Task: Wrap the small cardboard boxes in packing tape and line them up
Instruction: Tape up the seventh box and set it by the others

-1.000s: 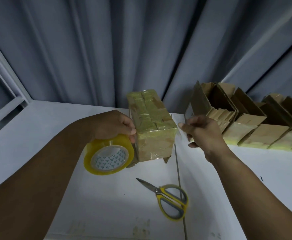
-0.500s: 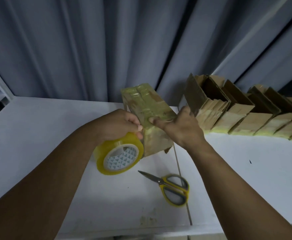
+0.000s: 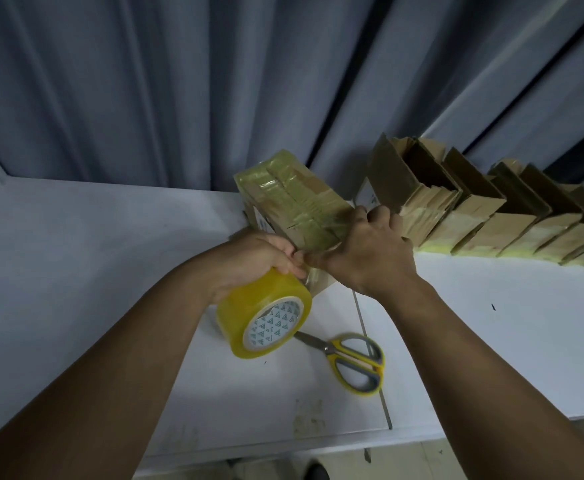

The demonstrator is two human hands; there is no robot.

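Pressing down on the taped box [image 3: 294, 206], the right hand [image 3: 370, 251] lies over its near end with fingers curled against the cardboard, thumb reaching toward the left. The box is held up off the white table [image 3: 110, 244], tilted, already banded in yellowish tape on top. The left hand [image 3: 263, 254] has its fingers closed round the tape roll [image 3: 266, 320], which hangs just below the box, its patterned core facing the camera. Where the strip leaves the roll is hidden between the two hands, so I cannot tell how taut it is.

Risks from here, as I judge them: if the roll sags while the right hand smooths, the strip could twist and stick to itself or wrinkle across the corner. A loose hold on the tilted box could let it slip toward the scissors [image 3: 349, 362] lying on the table just below. And swinging the box to the right could knock the row of finished boxes [image 3: 474, 220] standing close by against the curtain [image 3: 179, 81], spoiling the line.
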